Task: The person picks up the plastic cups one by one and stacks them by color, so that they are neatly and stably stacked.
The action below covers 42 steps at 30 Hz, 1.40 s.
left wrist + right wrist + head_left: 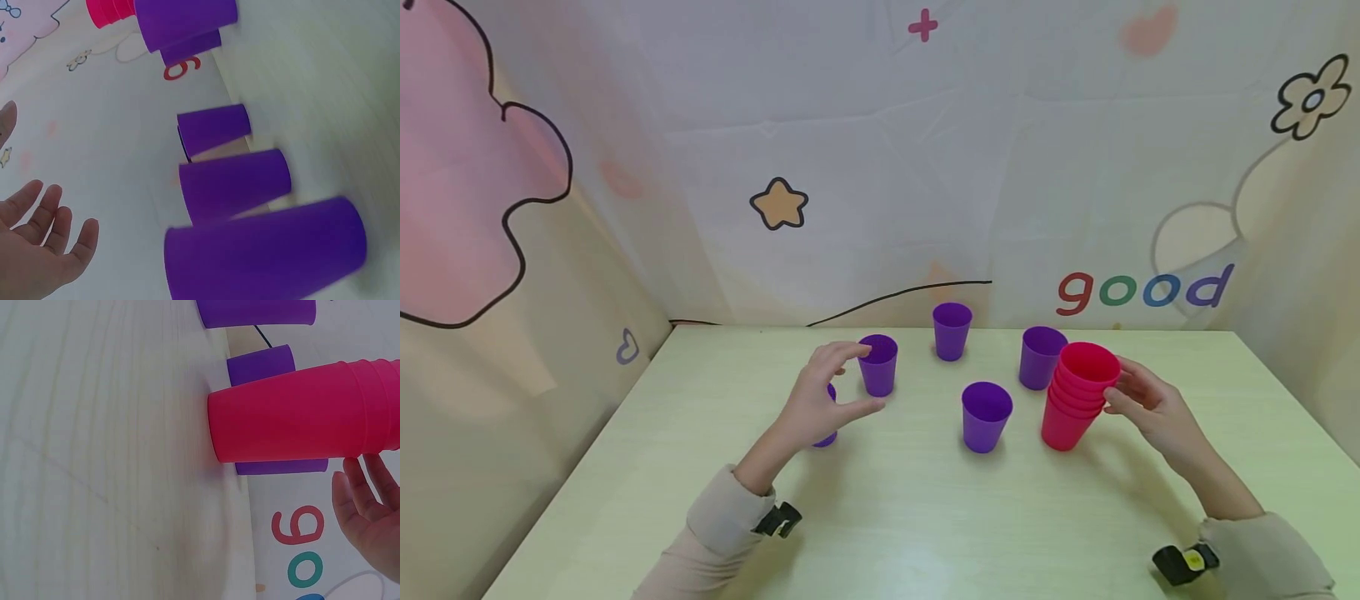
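My left hand (817,402) is held above the table with thumb and fingers spread, nothing between them. It partly hides one upright purple cup (826,439); another purple cup (880,373) stands just beyond its fingers. In the left wrist view, those fingers are apart from the cups. At the right, a stack of nested red cups (1069,421) stands upright on the table. My right hand (1153,408) is at the stack's right side, near the upper rims. The right wrist view has its extended fingertips (351,467) against the stack; the thumb is out of sight there.
More upright purple cups are spread about: one (952,333) at the back, one (987,421) in the middle, and one (1037,362) just behind the red stack. The pale table (925,525) meets a printed cloth backdrop (865,250) behind.
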### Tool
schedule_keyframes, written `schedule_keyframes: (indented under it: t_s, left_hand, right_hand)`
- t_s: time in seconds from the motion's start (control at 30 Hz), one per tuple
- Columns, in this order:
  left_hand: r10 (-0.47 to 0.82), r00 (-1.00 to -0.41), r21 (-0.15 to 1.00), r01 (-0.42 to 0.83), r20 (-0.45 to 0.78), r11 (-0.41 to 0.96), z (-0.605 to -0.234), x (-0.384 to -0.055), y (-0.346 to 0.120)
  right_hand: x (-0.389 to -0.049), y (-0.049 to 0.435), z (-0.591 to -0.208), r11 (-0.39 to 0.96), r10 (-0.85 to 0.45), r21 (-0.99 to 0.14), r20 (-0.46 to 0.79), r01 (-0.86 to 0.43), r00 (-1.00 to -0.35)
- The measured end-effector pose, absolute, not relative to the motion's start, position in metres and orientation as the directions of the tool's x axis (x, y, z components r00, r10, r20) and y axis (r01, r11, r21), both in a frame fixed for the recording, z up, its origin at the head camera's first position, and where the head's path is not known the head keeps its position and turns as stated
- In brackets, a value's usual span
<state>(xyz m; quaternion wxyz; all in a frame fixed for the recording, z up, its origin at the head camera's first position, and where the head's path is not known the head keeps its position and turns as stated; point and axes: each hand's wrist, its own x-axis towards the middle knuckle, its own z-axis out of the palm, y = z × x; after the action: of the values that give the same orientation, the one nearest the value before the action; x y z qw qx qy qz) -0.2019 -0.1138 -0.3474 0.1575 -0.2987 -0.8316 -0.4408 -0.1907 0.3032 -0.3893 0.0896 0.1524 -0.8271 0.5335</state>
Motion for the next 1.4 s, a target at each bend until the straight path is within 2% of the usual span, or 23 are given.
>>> schedule_keyframes:
  t_s: [0.27,0.5,0.73,0.9,1.03,1.2,1.27,1.4]
  left_hand:
    - [0.303,-0.811,0.664,0.585,0.501,0.466,-0.351,-0.200,-0.139]
    - [0.277,-0.845,0.684,0.533,0.457,0.497,-0.357,-0.198,-0.161]
    - [0.251,-0.868,0.679,0.492,0.427,0.545,-0.366,-0.202,-0.182]
    - [0.257,-0.890,0.689,0.454,0.376,0.565,-0.372,-0.204,-0.190]
    - [0.272,-0.905,0.699,0.426,0.328,0.574,-0.377,-0.208,-0.194]
    - [0.279,-0.928,0.740,0.368,0.248,0.563,-0.385,-0.216,-0.201]
    - [0.283,-0.934,0.762,0.345,0.219,0.548,-0.388,-0.219,-0.202]
    - [0.285,-0.941,0.787,0.312,0.180,0.532,-0.391,-0.221,-0.204]
  right_hand:
    - [-0.189,0.303,-0.388,0.412,-0.143,-0.847,0.305,-0.337,-0.942]
    - [-0.182,0.299,-0.386,0.478,-0.079,-0.823,0.307,-0.306,-0.948]
    - [-0.171,0.297,-0.380,0.524,-0.010,-0.781,0.392,-0.339,-0.920]
    - [-0.163,0.294,-0.373,0.528,0.057,-0.751,0.497,-0.397,-0.866]
    - [-0.155,0.287,-0.363,0.456,0.117,-0.758,0.570,-0.466,-0.813]
    - [-0.143,0.273,-0.348,0.286,0.176,-0.799,0.586,-0.529,-0.791]
    - [-0.138,0.266,-0.343,0.243,0.170,-0.807,0.582,-0.538,-0.795]
    - [-0.132,0.255,-0.338,0.204,0.063,-0.783,0.610,-0.588,-0.790]
